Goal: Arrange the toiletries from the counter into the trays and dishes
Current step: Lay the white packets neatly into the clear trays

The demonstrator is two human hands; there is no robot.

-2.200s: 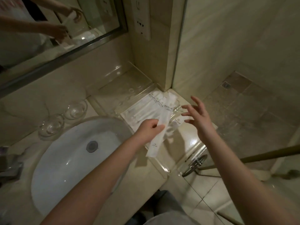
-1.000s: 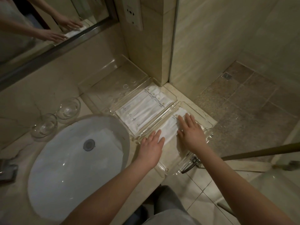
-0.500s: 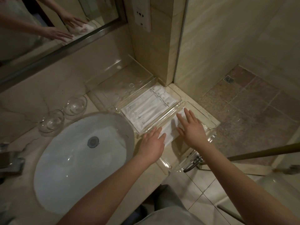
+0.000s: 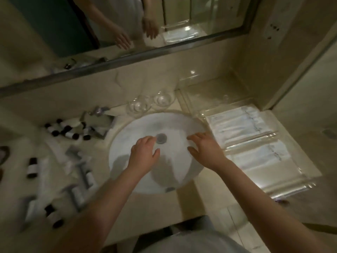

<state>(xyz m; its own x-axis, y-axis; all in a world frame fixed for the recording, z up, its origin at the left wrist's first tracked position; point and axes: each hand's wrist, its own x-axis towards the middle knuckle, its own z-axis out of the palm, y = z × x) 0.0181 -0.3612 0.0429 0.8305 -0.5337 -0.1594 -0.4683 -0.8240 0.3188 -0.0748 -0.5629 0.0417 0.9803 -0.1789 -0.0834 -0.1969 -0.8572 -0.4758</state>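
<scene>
Sachets (image 4: 235, 127) lie flat in the middle tray (image 4: 202, 114), and a second batch (image 4: 260, 155) sits in the near tray (image 4: 269, 181). That part looks done. The far tray (image 4: 215, 94) and the two glass dishes (image 4: 162, 99) show no toiletries yet. Left to sort: small dark-capped bottles (image 4: 67, 131) clustered by the tap, plus tubes and boxes (image 4: 80, 172) scattered on the surface (image 4: 158, 212) left of the sink (image 4: 127, 128). They're too blurred to count. Left hand (image 4: 144, 152) and right hand (image 4: 206, 150) hover over the basin, fingers loose and spread, holding nothing. My estimate is under half done, with the next pick from the left pile.
</scene>
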